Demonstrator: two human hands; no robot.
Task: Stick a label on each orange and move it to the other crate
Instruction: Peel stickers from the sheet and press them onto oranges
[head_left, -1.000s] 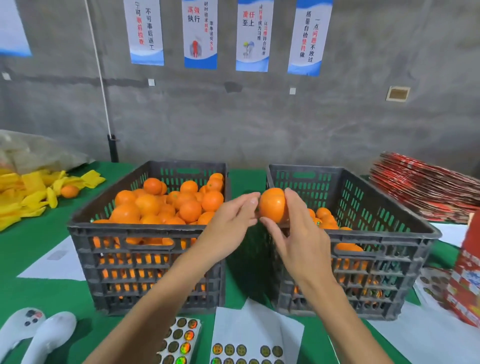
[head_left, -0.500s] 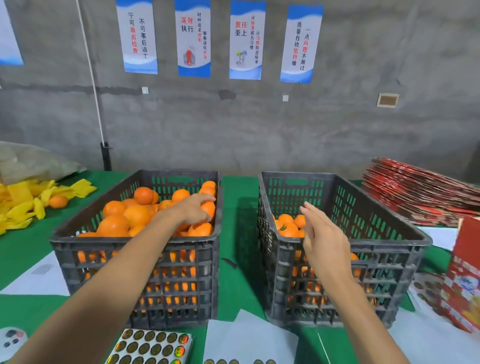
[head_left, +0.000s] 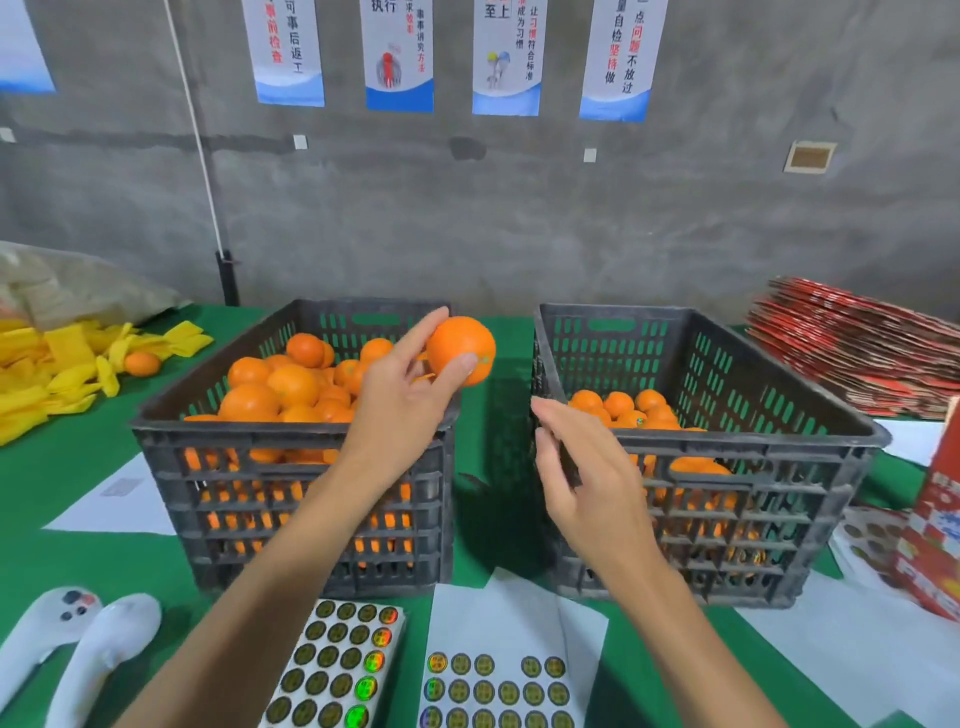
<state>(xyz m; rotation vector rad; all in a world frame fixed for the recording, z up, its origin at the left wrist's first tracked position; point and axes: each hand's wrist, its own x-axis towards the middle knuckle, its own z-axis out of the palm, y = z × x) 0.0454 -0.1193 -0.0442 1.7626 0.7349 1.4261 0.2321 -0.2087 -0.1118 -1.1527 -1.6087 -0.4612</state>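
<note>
Left hand (head_left: 400, 400): up over the left crate's (head_left: 291, 452) right rim, thumb and fingers wrapped round one orange (head_left: 461, 351).
Right hand (head_left: 582, 467): loose, fingers relaxed, holding nothing, at the near left corner of the right crate (head_left: 727, 467).
Left crate: heaped with oranges.
Right crate: a shallow layer of oranges.
Sticker sheets (head_left: 493, 686): flat on the green worktop (head_left: 62, 467), nearest the camera.

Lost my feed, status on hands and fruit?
Left hand grips orange above left crate. Right hand open, empty, before right crate. Nothing between.
</note>
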